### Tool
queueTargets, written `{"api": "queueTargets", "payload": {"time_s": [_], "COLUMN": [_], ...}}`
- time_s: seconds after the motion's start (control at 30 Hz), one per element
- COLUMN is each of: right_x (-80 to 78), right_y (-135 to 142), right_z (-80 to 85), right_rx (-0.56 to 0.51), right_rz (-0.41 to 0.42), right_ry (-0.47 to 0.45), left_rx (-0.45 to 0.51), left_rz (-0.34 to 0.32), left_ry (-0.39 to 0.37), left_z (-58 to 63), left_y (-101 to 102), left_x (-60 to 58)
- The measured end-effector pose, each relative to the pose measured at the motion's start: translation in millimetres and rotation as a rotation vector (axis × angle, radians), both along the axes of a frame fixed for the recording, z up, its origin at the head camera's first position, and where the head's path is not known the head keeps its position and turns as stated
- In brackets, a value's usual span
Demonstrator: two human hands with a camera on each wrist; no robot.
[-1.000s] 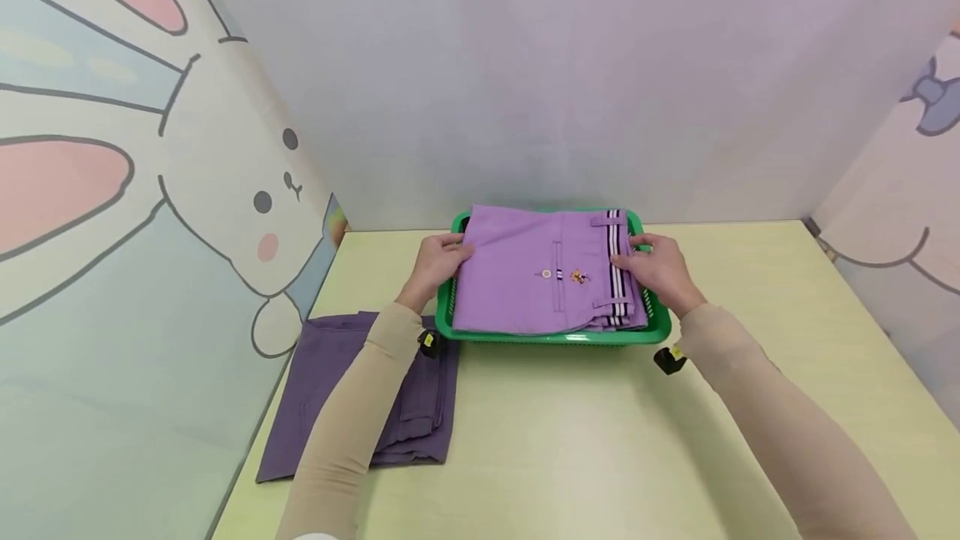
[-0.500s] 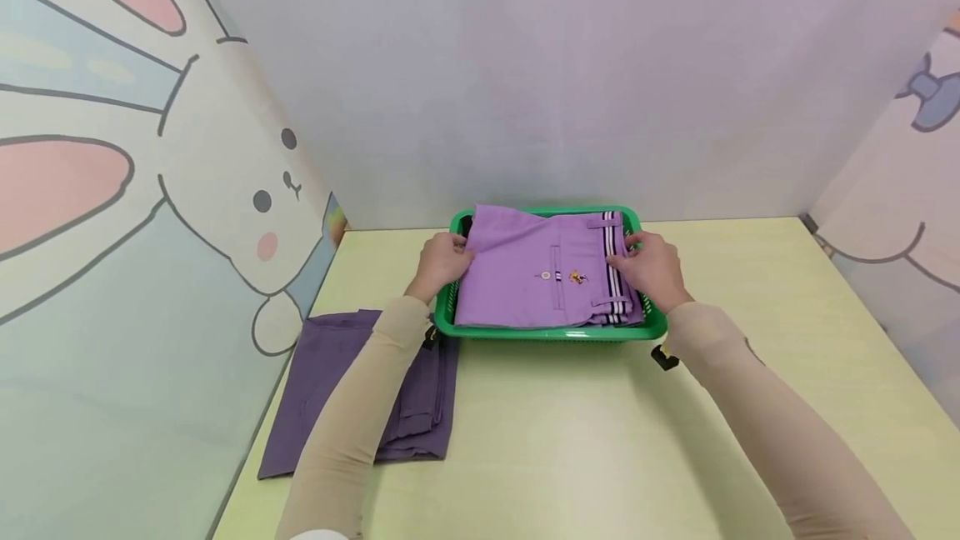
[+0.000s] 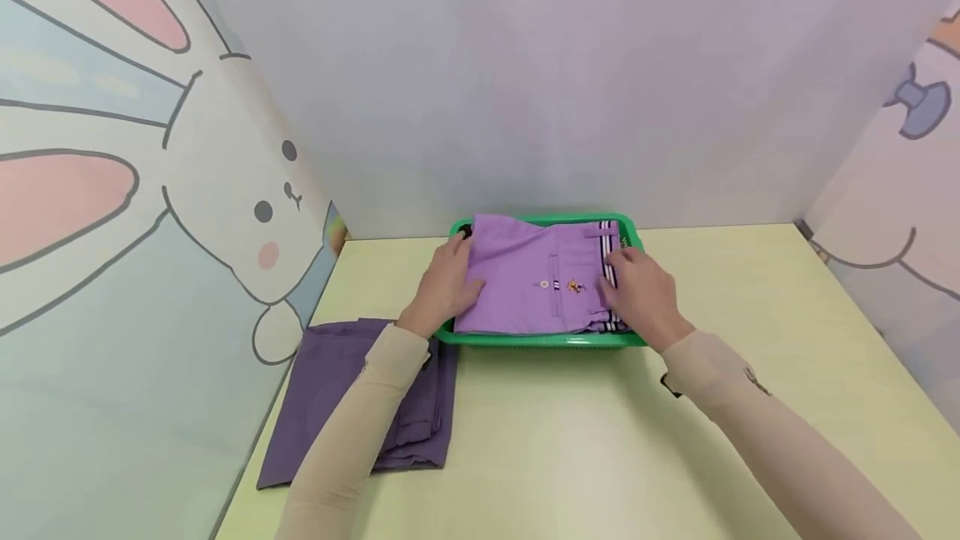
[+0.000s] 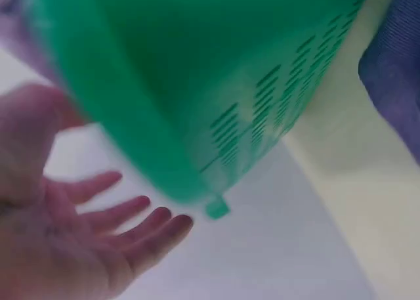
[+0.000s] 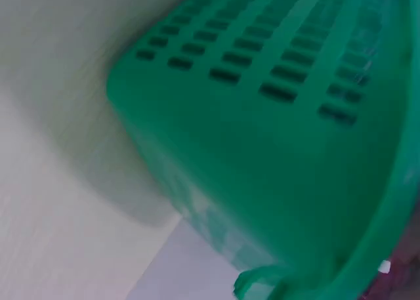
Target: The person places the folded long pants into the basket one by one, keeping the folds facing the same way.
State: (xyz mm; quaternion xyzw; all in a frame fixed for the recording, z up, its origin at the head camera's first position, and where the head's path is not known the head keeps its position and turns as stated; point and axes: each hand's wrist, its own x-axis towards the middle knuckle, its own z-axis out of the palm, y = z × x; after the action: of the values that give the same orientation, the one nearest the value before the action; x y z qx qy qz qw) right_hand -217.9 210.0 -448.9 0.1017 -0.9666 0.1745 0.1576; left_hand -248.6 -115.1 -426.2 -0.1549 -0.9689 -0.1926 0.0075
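Observation:
Folded light-purple pants [image 3: 510,290] lie in a green plastic basket [image 3: 555,342] in the head view. They have a striped waistband, a buttoned pocket and a small embroidered motif. My left hand [image 3: 448,283] is at the basket's left end, its thumb over the edge of the pants. The left wrist view shows that hand's fingers [image 4: 141,237] loosely spread beside the basket's rim [image 4: 131,136]. At the other end, my right hand [image 3: 641,290] touches the waistband with thumb and fingers apart. In the right wrist view the basket [image 5: 216,129] hides most of that hand.
Dark-purple folded pants [image 3: 330,390] lie on the pale yellow table [image 3: 555,440] at the left, partly under my left forearm. A pale curtain-like wall [image 3: 555,90] stands behind the basket. A rabbit-printed panel [image 3: 225,215] borders the table on the left.
Both hands have shifted from gripping the ends of the pants to lying over their edges, fingers looser. The right hand has moved slightly inward. The pants stay in the basket.

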Motion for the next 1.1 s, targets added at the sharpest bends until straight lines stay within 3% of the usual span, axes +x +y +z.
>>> {"api": "queueTargets", "payload": {"time_s": [0.1,0.17,0.33,0.5,0.63,0.87,1.1], "right_x": [7.5,10.1,8.6,7.8,10.9,31.3,53.6], "right_y": [-1,0,9,9,3,-28,-71], "right_z": [0.2,1.5,2.0,-0.2,-2.3,12.7,22.1], "right_rx": [0.071,0.115,0.190,0.182,0.099,-0.257,-0.506], "right_rz": [0.089,0.099,0.091,0.108,0.115,0.177,0.270], "right_ry": [-0.057,-0.141,-0.335,-0.401,-0.392,-0.363,-0.361], "left_rx": [-0.139,-0.189,-0.241,-0.257,-0.168,0.013,0.392], "left_rz": [-0.131,-0.179,-0.160,-0.143,-0.131,-0.106,-0.030], "left_ry": [-0.024,-0.081,-0.198,-0.217,-0.202,-0.172,-0.251], "left_z": [-2.6,-5.3,-14.3,-23.0,-28.0,-21.4,-10.4], "left_y": [-2,-2,-4,-8,-13,-22,-26], "left_x": [11.9,16.8,16.4,12.9,19.8,41.2,72.1]}}
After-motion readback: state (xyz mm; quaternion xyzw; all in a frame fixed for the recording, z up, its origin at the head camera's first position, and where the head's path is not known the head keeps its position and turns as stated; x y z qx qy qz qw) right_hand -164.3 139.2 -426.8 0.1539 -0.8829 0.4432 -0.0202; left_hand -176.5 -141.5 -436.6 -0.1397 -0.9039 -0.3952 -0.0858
